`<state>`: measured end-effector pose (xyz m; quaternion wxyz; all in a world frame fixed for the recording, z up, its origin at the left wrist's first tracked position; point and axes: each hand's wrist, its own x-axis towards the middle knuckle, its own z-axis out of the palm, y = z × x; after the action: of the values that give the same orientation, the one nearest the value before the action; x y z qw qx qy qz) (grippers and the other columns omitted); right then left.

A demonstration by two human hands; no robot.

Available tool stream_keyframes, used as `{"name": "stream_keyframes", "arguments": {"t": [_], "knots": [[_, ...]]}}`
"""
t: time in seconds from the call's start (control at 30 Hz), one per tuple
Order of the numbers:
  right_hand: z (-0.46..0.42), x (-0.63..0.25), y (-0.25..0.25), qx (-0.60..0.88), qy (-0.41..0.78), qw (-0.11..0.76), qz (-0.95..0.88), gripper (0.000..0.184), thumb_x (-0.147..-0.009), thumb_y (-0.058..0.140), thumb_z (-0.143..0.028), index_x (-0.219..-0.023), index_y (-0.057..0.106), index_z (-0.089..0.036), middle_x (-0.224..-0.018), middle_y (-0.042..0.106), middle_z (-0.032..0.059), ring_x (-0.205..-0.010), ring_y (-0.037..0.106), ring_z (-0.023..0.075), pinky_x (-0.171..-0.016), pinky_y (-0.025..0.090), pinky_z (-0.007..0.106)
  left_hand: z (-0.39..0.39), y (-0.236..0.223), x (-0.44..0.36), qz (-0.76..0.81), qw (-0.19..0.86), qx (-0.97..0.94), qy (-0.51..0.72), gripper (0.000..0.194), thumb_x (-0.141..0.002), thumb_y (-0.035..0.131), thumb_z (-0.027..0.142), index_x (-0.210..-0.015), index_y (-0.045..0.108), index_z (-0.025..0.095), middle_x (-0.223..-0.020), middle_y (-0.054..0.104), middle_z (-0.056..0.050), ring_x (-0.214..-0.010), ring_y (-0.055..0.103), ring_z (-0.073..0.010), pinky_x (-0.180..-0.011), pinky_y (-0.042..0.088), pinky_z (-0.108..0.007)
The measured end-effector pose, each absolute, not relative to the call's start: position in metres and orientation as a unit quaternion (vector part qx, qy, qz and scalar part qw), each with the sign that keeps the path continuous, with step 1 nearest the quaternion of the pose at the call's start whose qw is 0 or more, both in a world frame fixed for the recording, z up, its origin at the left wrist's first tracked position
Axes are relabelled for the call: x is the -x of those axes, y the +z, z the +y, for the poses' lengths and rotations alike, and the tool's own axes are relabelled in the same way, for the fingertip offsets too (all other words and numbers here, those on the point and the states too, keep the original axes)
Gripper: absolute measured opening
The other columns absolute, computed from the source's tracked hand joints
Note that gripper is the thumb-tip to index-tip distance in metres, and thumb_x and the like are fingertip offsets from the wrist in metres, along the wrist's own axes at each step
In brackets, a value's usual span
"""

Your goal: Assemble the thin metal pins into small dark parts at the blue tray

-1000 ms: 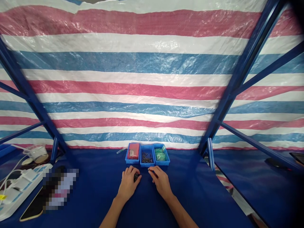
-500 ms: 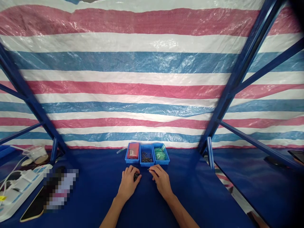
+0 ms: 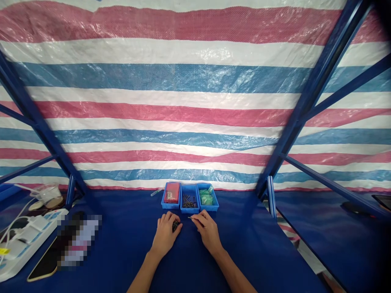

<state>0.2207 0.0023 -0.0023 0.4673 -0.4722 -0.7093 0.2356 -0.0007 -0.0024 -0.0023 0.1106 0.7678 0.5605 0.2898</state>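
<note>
Head view: left hand, half-curled, is cupping small dark pieces.
Right hand is tightly pinching one slender piece; dark metal rods are lying in blue plastic tray beyond both.

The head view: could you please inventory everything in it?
Sheet: one, red, white and blue, background
Frame bars: several, blue, both sides
Tables: two, blue, centre and right
Dark items: two, black, right table
Trays: three, blue, centre
Red packets: uncountable, red, left tray
Slender pieces: many, dark, middle tray
Green packets: uncountable, green, right tray
Clear strip: one, greenish, left of trays
Power strip: one, white, left
Phone: one, black, beside power strip
Pixelated patch: one, mixed colours, by phone
Container: one, clear, far left
Discs: two, cream and tan, by container
Bin: one, blue, left edge
Dark bundle: one, dark, left hand
Slim piece: one, pale, right hand
Hands: two, bare, lower centre
</note>
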Motion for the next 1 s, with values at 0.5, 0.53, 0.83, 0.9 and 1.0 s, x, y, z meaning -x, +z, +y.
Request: {"name": "stream_keyframes", "arguments": {"t": [0.5,0.53,0.83,0.9,1.0], "knots": [[0.007,-0.213,0.005,0.503,0.421,0.502,-0.564,0.052,-0.101,0.055,-0.067,-0.073,0.054,-0.023,-0.053,0.045,-0.0065,-0.045,0.045,0.0125,-0.046,0.035,0.024,-0.002,-0.003,0.001,0.558,0.095,-0.77,0.295,0.007,-0.103,0.061,0.031,-0.104,0.067,0.028,-0.108,0.065,-0.002,-0.101,0.06,-0.0254,-0.087,0.042,-0.038],[0.009,-0.212,0.007,0.5,0.425,0.51,-0.556,0.054,-0.1,0.055,-0.068,-0.072,0.054,-0.023,-0.052,0.045,-0.0064,-0.044,0.044,0.0121,-0.045,0.035,0.024,-0.002,-0.003,0.001,0.558,0.095,-0.77,0.295,0.006,-0.103,0.061,0.031,-0.104,0.067,0.028,-0.108,0.065,-0.002,-0.102,0.06,-0.0254,-0.087,0.042,-0.038],[0.02,-0.211,0.013,0.466,0.421,0.514,-0.584,0.048,-0.101,0.056,-0.062,-0.122,0.071,-0.022,-0.088,0.072,0.0039,-0.054,0.06,0.0148,-0.048,0.046,0.026,-0.002,-0.003,0.0,0.559,0.104,-0.769,0.292,0.009,-0.103,0.06,0.032,-0.105,0.066,0.026,-0.109,0.066,-0.003,-0.101,0.06,-0.0255,-0.087,0.041,-0.039],[0.017,-0.21,0.008,0.474,0.373,0.486,-0.632,0.037,-0.103,0.058,-0.054,-0.115,0.074,-0.023,-0.088,0.072,0.0037,-0.06,0.062,0.0164,-0.058,0.052,0.029,-0.001,-0.002,0.001,0.558,0.111,-0.767,0.297,0.009,-0.102,0.061,0.031,-0.108,0.066,0.027,-0.109,0.068,-0.003,-0.102,0.06,-0.0257,-0.088,0.041,-0.039],[0.012,-0.207,0.001,0.47,0.289,0.433,-0.713,0.021,-0.103,0.06,-0.038,-0.109,0.076,-0.026,-0.098,0.071,0.0043,-0.078,0.067,0.0201,-0.075,0.055,0.032,-0.001,-0.002,0.003,0.556,0.133,-0.761,0.306,0.019,-0.099,0.065,0.027,-0.118,0.065,0.029,-0.108,0.07,-0.002,-0.103,0.062,-0.0257,-0.089,0.042,-0.038]]}}
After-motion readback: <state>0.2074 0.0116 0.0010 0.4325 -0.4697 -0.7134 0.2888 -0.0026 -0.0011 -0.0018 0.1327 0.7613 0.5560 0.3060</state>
